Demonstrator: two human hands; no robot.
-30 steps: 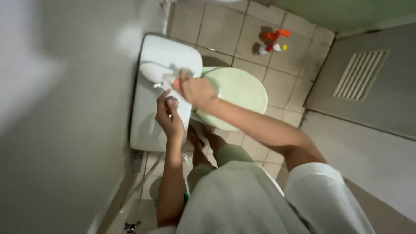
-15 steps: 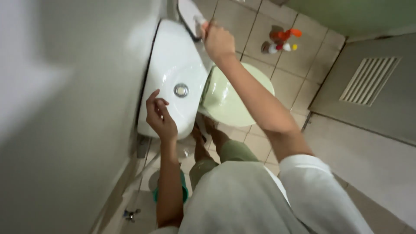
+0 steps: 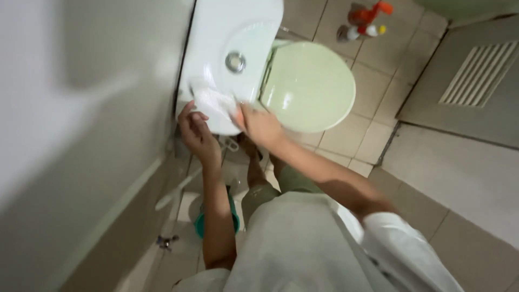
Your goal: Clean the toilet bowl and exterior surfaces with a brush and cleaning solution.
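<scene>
Head view, looking straight down in a narrow tiled stall. White ceramic cistern lid with a round chrome flush button (image 3: 235, 62) sits against the grey wall (image 3: 81, 135). Right hand (image 3: 259, 125) presses a white scrub brush or pad (image 3: 215, 105) onto the near end of the lid; the grip is closed around its handle end, though blur hides the finger detail. Left hand (image 3: 195, 135) is at the lid's near edge, fingers loosely curled, touching or just off the rim; I cannot tell which, and it holds nothing.

Beside the cistern: pale green closed toilet lid (image 3: 309, 86). On the beige floor tiles (image 3: 373, 59) beyond it, small spray bottles with orange and yellow caps (image 3: 363, 24). Below the left arm, a teal bucket (image 3: 201, 224), partly hidden, and a thin white hose (image 3: 175, 189) along the wall base.

Risks, as judged:
- Lid surface looks wet and glossy; the brush could skid off the rounded edge and the right hand strike the rim.
- Hard pressure at the near end could shift or tip a loose cistern lid; ceramic would crack on tile.
- Scrubbing across the button could trigger a flush.
- Floor near the feet shows wet sheen; slipping is possible in so tight a stance.
</scene>
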